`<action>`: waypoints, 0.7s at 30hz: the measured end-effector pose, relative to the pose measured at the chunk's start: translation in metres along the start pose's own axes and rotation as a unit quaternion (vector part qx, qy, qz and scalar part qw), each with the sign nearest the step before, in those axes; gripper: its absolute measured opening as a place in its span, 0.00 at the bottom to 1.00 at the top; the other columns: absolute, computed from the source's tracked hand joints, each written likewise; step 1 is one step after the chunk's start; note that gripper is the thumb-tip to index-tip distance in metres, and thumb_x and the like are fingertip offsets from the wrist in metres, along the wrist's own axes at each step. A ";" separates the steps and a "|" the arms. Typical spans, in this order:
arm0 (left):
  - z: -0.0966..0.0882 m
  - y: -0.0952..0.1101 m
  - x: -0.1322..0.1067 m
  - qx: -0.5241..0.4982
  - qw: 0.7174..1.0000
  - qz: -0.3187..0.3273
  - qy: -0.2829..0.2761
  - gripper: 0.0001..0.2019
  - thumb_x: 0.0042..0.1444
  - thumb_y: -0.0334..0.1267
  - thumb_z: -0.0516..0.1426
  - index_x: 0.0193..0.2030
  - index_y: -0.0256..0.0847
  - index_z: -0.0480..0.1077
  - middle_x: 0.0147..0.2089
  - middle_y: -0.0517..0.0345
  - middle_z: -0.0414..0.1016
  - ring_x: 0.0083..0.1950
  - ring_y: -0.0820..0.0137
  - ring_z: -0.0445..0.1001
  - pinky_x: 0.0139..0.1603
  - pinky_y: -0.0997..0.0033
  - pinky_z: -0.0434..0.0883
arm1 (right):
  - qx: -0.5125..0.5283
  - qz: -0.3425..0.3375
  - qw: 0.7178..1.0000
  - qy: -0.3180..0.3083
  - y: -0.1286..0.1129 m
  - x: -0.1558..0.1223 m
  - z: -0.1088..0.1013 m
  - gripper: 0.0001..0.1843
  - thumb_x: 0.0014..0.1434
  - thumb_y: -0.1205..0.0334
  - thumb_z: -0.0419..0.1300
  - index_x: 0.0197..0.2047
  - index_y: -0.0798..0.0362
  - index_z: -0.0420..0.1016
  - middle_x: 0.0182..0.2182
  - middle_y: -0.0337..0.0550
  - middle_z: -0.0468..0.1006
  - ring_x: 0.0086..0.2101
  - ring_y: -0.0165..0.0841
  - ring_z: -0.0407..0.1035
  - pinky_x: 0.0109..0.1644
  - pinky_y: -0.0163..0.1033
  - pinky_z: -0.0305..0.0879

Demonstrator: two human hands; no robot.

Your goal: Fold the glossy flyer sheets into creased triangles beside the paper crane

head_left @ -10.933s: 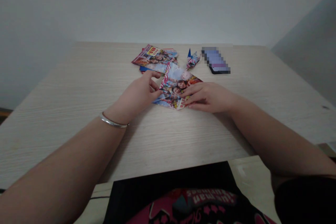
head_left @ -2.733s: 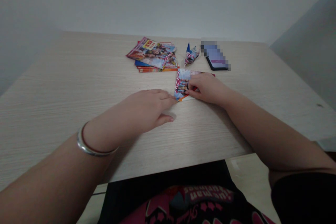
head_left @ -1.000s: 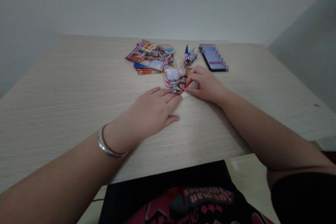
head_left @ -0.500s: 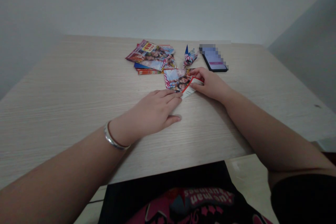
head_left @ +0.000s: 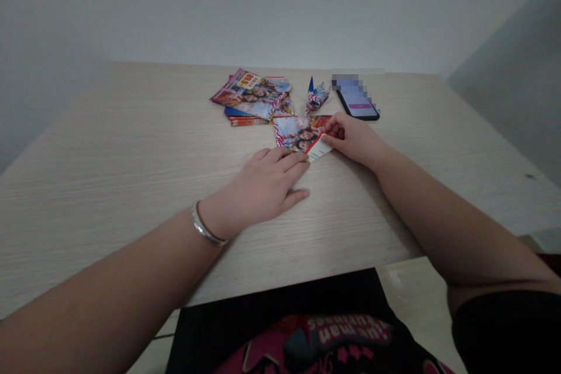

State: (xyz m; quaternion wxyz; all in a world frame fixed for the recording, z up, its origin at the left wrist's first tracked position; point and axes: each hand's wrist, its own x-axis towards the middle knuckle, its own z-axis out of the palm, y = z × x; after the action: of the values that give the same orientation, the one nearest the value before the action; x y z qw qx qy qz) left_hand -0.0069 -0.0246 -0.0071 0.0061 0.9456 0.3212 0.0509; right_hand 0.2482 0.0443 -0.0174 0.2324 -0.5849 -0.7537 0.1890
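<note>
A printed paper sheet (head_left: 291, 131) lies on the table, its near right corner folded over so a white side with a red edge shows. My left hand (head_left: 269, 184) rests flat at the sheet's near edge, fingers stretched out, fingertips touching the folded part. My right hand (head_left: 353, 137) pinches the folded corner between thumb and fingers. Just beyond the sheet stands a folded paper crane (head_left: 316, 98) in blue, red and white.
A loose stack of printed leaflets (head_left: 252, 96) lies at the back, left of the crane. A phone (head_left: 357, 98) with a lit screen lies at the back right. The pale wooden table (head_left: 109, 146) meets a wall behind.
My left hand has slid slightly right along the fold. The right hand keeps its pinch on the corner, with less of the white side showing.
</note>
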 end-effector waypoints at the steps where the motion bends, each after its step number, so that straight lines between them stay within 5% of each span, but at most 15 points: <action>1: 0.000 0.000 0.001 -0.001 1.000 0.002 0.000 0.27 0.73 0.52 0.53 0.68 0.35 0.69 0.74 0.43 0.68 0.69 0.46 0.68 0.67 0.44 0.69 | -0.001 0.004 1.000 0.003 -0.001 0.000 0.000 0.10 0.59 0.59 0.67 0.38 0.47 0.68 0.32 0.40 0.79 0.32 0.36 0.71 0.37 0.44 0.64; 15: -0.001 0.000 0.003 0.016 1.000 0.008 0.011 0.30 0.74 0.53 0.51 0.73 0.34 0.66 0.73 0.41 0.70 0.67 0.46 0.68 0.64 0.46 0.68 | -0.030 0.005 0.999 0.009 -0.003 0.002 0.001 0.08 0.61 0.59 0.66 0.40 0.48 0.72 0.33 0.40 0.80 0.32 0.36 0.72 0.37 0.43 0.65; 21: 0.000 0.000 0.002 0.025 1.000 0.005 0.010 0.29 0.74 0.53 0.50 0.73 0.35 0.66 0.77 0.44 0.64 0.66 0.46 0.67 0.62 0.46 0.68 | -0.031 -0.012 0.999 -0.002 -0.007 0.001 -0.002 0.06 0.61 0.62 0.66 0.39 0.49 0.72 0.31 0.38 0.78 0.31 0.34 0.68 0.37 0.41 0.61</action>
State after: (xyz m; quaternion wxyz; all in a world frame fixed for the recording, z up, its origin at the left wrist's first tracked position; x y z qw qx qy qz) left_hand -0.0053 -0.0239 -0.0064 -0.0210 0.9465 0.3178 0.0525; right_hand 0.2438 0.0438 -0.0119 0.2147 -0.5823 -0.7668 0.1637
